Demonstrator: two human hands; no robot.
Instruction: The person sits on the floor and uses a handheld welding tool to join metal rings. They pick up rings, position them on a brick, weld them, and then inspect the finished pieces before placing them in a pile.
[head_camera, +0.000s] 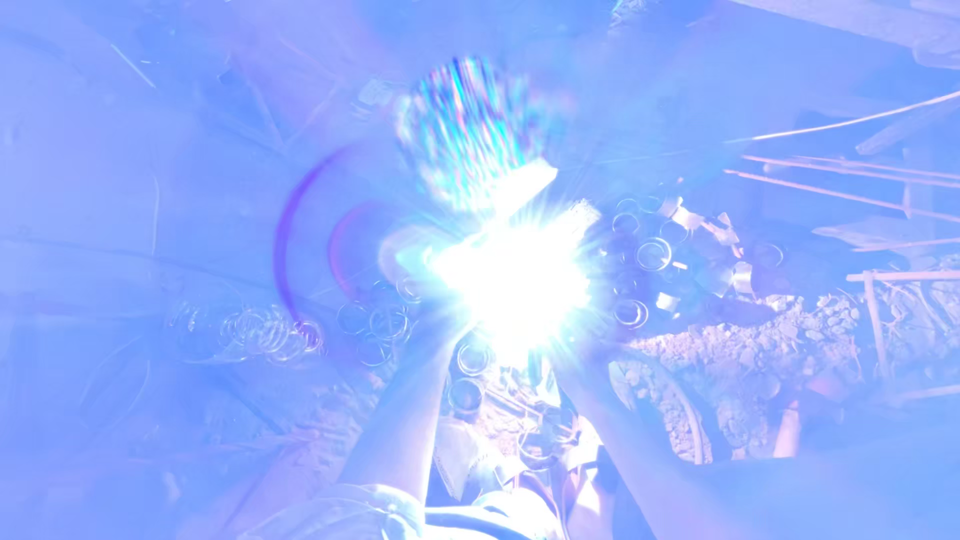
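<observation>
We see both forearms reaching forward, the left hand (440, 300) and right hand (575, 330) meeting in a blinding white glare (515, 275). Fingers lost in it; we cannot tell their grip. Metal rings (640, 255) lie scattered just beside them on the ground (760, 360).

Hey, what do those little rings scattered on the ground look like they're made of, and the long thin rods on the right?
The rings look like bare metal strip: thin, curled bands with bright glints. The rods are thin and straight, probably metal, though the blue glare leaves it open. The ground looks like crumbly dirt and rubble.
</observation>
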